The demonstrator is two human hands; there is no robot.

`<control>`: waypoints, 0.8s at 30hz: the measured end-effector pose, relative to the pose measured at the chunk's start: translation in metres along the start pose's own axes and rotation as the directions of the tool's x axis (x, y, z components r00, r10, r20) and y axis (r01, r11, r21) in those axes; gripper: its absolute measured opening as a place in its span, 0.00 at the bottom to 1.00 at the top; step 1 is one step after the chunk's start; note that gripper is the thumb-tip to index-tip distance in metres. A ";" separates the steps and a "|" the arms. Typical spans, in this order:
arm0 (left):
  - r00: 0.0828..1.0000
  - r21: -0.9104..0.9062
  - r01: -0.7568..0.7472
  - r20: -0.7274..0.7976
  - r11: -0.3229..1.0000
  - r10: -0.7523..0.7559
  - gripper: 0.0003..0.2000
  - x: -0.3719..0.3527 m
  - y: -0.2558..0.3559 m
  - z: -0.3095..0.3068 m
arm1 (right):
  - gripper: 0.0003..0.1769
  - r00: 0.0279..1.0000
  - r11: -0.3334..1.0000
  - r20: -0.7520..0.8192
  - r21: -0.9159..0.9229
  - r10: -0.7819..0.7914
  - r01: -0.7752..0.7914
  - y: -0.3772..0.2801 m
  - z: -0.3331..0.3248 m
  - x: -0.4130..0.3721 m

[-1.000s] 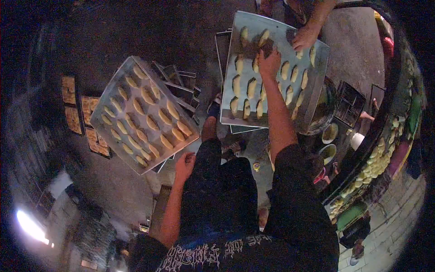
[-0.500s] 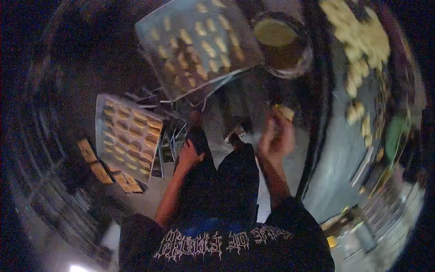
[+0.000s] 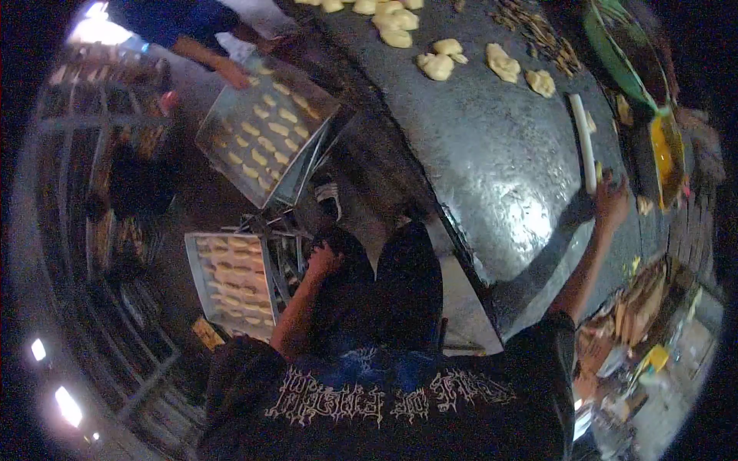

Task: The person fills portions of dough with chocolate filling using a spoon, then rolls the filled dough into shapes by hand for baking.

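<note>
My left hand (image 3: 326, 258) rests on my thigh, its fingers spread loosely with nothing in them. My right hand (image 3: 612, 200) is stretched over the dark worktable (image 3: 492, 146), at the near end of a white rolling pin (image 3: 581, 138). Its fingers are curled together around a small yellowish bit, too small to name. Beside the pin's far side lies a pale piece, partly hidden. Lumps of dough (image 3: 436, 66) sit farther up the table, with two more, a long lump (image 3: 503, 63) and a small lump (image 3: 540, 83), nearer the pin.
On my left, a tray (image 3: 192, 265) holds rows of shaped dough pieces. Another filled tray (image 3: 296, 165) stands farther ahead, with another person's hand (image 3: 234, 74) at its far edge. A yellow-lined container (image 3: 667, 157) stands past the table's right edge. Racks (image 3: 69, 253) line the left side.
The view has swung right, towards the worktable. My right hand has moved from above the floor, holding a yellowish piece, to the rolling pin's end. My left hand stays on my thigh.
</note>
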State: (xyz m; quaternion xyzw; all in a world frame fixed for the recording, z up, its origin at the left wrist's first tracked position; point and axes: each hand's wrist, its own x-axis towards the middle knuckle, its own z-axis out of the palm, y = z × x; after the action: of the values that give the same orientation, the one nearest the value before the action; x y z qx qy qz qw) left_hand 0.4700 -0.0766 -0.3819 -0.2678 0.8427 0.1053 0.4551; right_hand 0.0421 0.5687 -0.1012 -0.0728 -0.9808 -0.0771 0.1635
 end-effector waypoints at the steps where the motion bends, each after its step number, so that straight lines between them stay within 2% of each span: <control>1: 0.999 -0.060 -0.048 0.008 0.997 0.049 0.52 0.002 0.003 0.005 | 0.33 0.993 0.996 0.104 -0.068 -0.052 0.059 0.011 0.006 0.004; 2: 0.997 -0.131 -0.078 0.012 0.988 0.080 0.52 0.003 0.004 0.002 | 0.31 0.973 0.984 0.207 -0.123 -0.103 0.131 0.021 0.010 0.008; 3: 0.997 -0.173 -0.076 0.021 0.982 0.080 0.51 -0.004 0.004 -0.002 | 0.27 0.928 0.938 0.207 -0.092 -0.309 0.333 0.049 0.029 0.019; 4: 0.996 -0.200 -0.073 0.044 0.977 0.083 0.51 -0.015 0.010 -0.015 | 0.23 0.816 0.815 0.093 -0.053 -0.571 0.577 0.107 0.084 0.035; 5: 0.994 -0.217 -0.067 0.066 0.974 0.084 0.50 -0.023 0.013 -0.025 | 0.21 0.860 0.886 0.231 0.021 -0.456 0.464 0.089 0.074 0.044; 6: 0.996 -0.229 -0.046 0.062 0.972 0.061 0.50 -0.029 0.015 -0.032 | 0.21 0.877 0.907 0.237 0.049 -0.418 0.419 0.080 0.066 0.054; 9: 0.996 -0.164 0.041 -0.070 0.986 -0.053 0.48 -0.039 0.015 -0.017 | 0.21 0.926 0.930 0.151 0.185 -0.346 0.318 0.024 0.030 0.046; 12: 0.987 -0.047 0.123 -0.094 0.991 -0.127 0.48 -0.025 0.013 0.014 | 0.21 0.952 0.923 0.119 0.305 -0.282 0.235 -0.047 -0.022 0.020; 15: 0.994 -0.239 0.101 -0.025 0.966 -0.110 0.47 -0.045 -0.004 -0.019 | 0.21 0.949 0.893 0.150 0.404 -0.276 0.196 -0.119 -0.065 -0.001; 17: 0.992 -0.294 0.111 -0.030 0.949 -0.125 0.48 -0.045 -0.011 -0.024 | 0.21 0.935 0.870 0.202 0.463 -0.290 0.169 -0.167 -0.092 -0.014; 21: 0.979 -0.282 0.048 -0.177 0.958 -0.101 0.48 -0.032 -0.027 -0.053 | 0.22 0.911 0.822 0.272 0.559 -0.311 0.113 -0.256 -0.155 -0.022; 24: 0.997 -0.445 0.010 -0.059 0.896 -0.040 0.48 -0.010 -0.053 -0.095 | 0.22 0.887 0.760 0.318 0.647 -0.334 0.055 -0.336 -0.203 -0.009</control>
State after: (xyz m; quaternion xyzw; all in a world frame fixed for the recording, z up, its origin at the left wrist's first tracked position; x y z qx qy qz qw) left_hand 0.4355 -0.1573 -0.3168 -0.3787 0.8076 0.2800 0.3550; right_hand 0.0575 0.2038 0.0426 0.0753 -0.9642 0.2506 -0.0430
